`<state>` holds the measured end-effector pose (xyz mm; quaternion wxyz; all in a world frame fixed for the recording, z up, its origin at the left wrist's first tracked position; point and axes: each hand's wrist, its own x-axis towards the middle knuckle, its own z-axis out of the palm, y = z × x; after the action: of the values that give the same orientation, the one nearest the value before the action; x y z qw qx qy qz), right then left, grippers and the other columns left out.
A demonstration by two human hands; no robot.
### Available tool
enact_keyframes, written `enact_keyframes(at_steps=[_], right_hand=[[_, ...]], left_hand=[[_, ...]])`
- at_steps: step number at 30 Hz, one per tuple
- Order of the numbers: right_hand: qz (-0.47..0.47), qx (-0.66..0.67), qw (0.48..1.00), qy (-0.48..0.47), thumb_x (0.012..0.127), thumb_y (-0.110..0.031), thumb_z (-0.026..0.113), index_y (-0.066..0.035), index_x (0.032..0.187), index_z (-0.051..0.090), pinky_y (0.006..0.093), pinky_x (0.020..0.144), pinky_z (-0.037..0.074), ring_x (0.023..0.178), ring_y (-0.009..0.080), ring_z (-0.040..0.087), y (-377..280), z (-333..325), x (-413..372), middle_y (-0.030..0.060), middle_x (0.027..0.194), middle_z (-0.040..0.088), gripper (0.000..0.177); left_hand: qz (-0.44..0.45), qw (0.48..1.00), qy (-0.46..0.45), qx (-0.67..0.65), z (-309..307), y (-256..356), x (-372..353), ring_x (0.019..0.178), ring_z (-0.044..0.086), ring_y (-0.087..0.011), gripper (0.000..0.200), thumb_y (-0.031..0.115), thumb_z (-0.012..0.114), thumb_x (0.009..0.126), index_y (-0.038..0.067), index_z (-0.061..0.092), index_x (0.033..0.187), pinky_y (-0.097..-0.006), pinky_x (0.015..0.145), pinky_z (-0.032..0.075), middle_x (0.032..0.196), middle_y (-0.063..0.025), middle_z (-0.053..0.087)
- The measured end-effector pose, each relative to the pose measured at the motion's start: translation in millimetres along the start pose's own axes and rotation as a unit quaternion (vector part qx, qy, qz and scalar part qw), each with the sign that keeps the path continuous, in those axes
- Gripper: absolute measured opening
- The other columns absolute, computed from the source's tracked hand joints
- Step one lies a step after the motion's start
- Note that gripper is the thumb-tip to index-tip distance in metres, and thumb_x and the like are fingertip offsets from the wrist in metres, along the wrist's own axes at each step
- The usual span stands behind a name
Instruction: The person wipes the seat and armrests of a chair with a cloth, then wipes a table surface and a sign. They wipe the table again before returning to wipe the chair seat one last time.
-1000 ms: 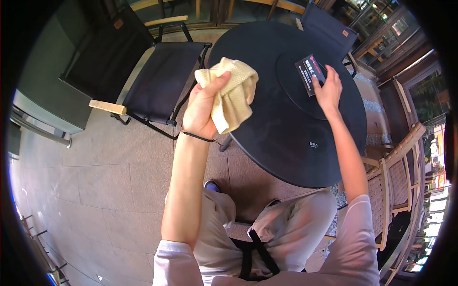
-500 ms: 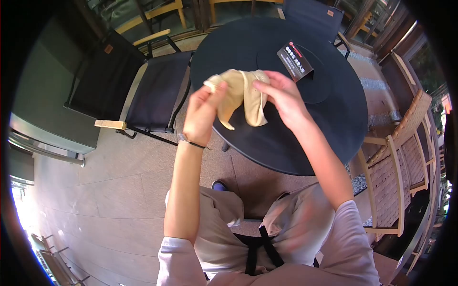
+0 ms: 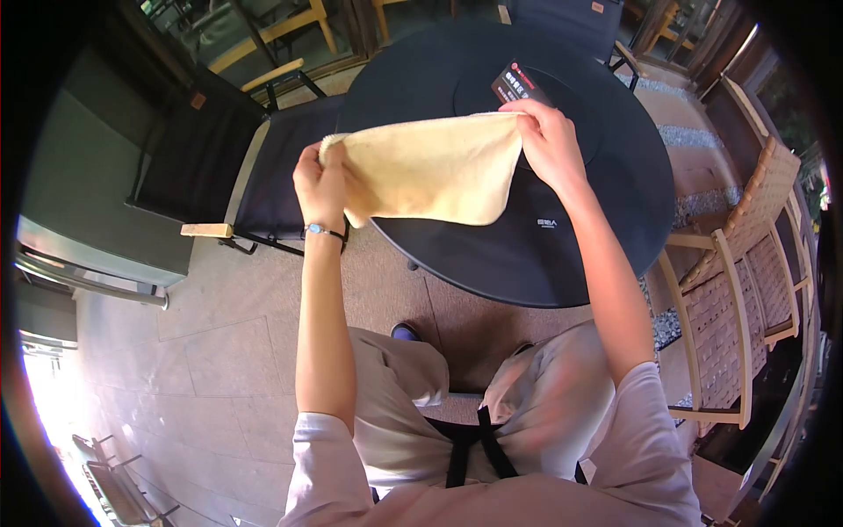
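Note:
A pale yellow cloth (image 3: 430, 171) is stretched out between my two hands, above the near left part of a round black table (image 3: 527, 272). My left hand (image 3: 321, 184) is closed on the cloth's left end, where the fabric bunches a little. The upper right corner is pinched by my right hand (image 3: 551, 145), with the thumb and fingers pressed together. From there the cloth hangs in a broad, nearly flat sheet. Behind my right hand stands a dark tent-shaped sign (image 3: 518, 81) with white lettering, partly hidden by the hand.
A black folding chair (image 3: 290, 167) with wooden armrests stands left of the table, and another dark chair (image 3: 571, 31) is at the far side. To the right is a woven wooden chair (image 3: 716, 334). My feet are on the tiled floor (image 3: 228, 351) below.
My hands have moved apart, the left one leftward and the right one slightly right. The cloth, crumpled and drooping before, is now spread wide between them.

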<state>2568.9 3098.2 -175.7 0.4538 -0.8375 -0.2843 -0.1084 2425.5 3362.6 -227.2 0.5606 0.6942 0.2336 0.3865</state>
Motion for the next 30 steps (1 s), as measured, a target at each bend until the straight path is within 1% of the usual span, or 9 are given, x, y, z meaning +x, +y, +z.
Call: enact_keyframes(at_steps=[4,6,8,11,13,16,18,23,30], right_hand=[[-0.057,0.054,0.991,0.105,0.092,-0.01,0.051,-0.007,0.099,0.07,0.0388,0.067,0.052,0.073,0.0308,0.069,-9,-5,-1,0.0169,0.082,0.068,0.02],[-0.081,0.029,0.994,0.072,0.092,-0.011,0.052,-0.007,0.098,0.069,0.0387,0.067,0.052,0.073,0.0314,0.069,-1,-9,-3,0.0171,0.081,0.068,0.019],[-0.008,-0.077,0.992,-0.096,0.09,-0.017,0.056,-0.009,0.092,0.069,0.0439,0.075,0.054,0.079,0.0348,0.068,9,-15,-10,0.0155,0.081,0.069,0.016],[0.01,-0.192,0.94,-0.282,0.087,-0.018,0.062,-0.009,0.1,0.068,0.0451,0.089,0.051,0.102,0.0334,0.065,44,-6,-32,0.0159,0.103,0.067,0.017],[0.012,-0.207,0.94,-0.271,0.085,-0.02,0.067,-0.003,0.114,0.061,0.0436,0.096,0.048,0.116,0.0323,0.059,50,6,-49,0.0158,0.121,0.059,0.034],[-0.16,-0.139,0.968,-0.131,0.091,-0.027,0.062,0.0,0.131,0.053,0.0447,0.107,0.04,0.129,0.0361,0.048,46,44,-60,0.0217,0.139,0.049,0.049],[-0.272,-0.122,0.946,-0.127,0.093,-0.028,0.06,-0.002,0.137,0.05,0.0439,0.113,0.033,0.137,0.0358,0.04,44,66,-61,0.0215,0.147,0.042,0.053],[-0.184,-0.235,0.921,-0.25,0.102,-0.042,0.036,-0.011,0.153,0.031,0.0477,0.12,0.016,0.149,0.0337,0.018,61,87,-78,0.0193,0.16,0.023,0.06],[-0.239,-0.131,0.927,-0.257,0.087,-0.023,0.058,0.0,0.141,0.043,0.0476,0.112,0.029,0.138,0.0357,0.036,46,53,-81,0.0247,0.147,0.038,0.061]], left_hand=[[0.121,0.982,0.013,-0.144,4,42,-6,0.083,0.054,-0.0055,0.027,0.019,0.05,0.101,-0.003,0.065,0.102,-0.0228,0.075,0.045,0.087,0.0004,0.065],[0.038,0.999,0.001,-0.021,-21,41,-4,0.081,0.051,-0.0065,0.029,0.02,0.047,0.096,-0.002,0.066,0.099,-0.0248,0.074,0.044,0.086,0.0008,0.064],[-0.07,0.954,-0.119,0.267,-46,17,5,0.086,0.06,-0.0177,0.035,0.029,0.049,0.089,0.002,0.068,0.1,-0.034,0.079,0.047,0.09,-0.0116,0.069],[-0.034,0.861,-0.17,0.478,-52,-10,-25,0.115,0.059,-0.0366,0.051,0.033,0.059,0.085,0.006,0.057,0.128,-0.0444,0.099,0.046,0.129,-0.0202,0.06],[0.044,0.864,-0.16,0.475,-39,10,-32,0.118,0.056,-0.0366,0.053,0.027,0.06,0.084,0.007,0.052,0.133,-0.0433,0.102,0.043,0.13,-0.0196,0.058],[0.134,0.847,-0.219,0.465,2,18,-50,0.124,0.05,-0.038,0.047,0.022,0.058,0.09,0.009,0.051,0.135,-0.0452,0.105,0.041,0.133,-0.019,0.054],[0.218,0.79,-0.281,0.498,33,-39,-64,0.139,0.036,-0.0394,0.053,0.037,0.046,0.098,0.01,0.043,0.144,-0.049,0.116,0.026,0.148,-0.0179,0.041],[0.242,0.753,-0.333,0.513,41,-40,-82,0.145,0.021,-0.0443,0.058,0.04,0.04,0.102,0.012,0.032,0.152,-0.0527,0.118,0.018,0.157,-0.0231,0.023],[0.235,0.747,-0.402,0.474,22,-4,-95,0.144,0.023,-0.0469,0.057,0.036,0.046,0.1,0.011,0.037,0.151,-0.0532,0.116,0.022,0.157,-0.0243,0.025]])
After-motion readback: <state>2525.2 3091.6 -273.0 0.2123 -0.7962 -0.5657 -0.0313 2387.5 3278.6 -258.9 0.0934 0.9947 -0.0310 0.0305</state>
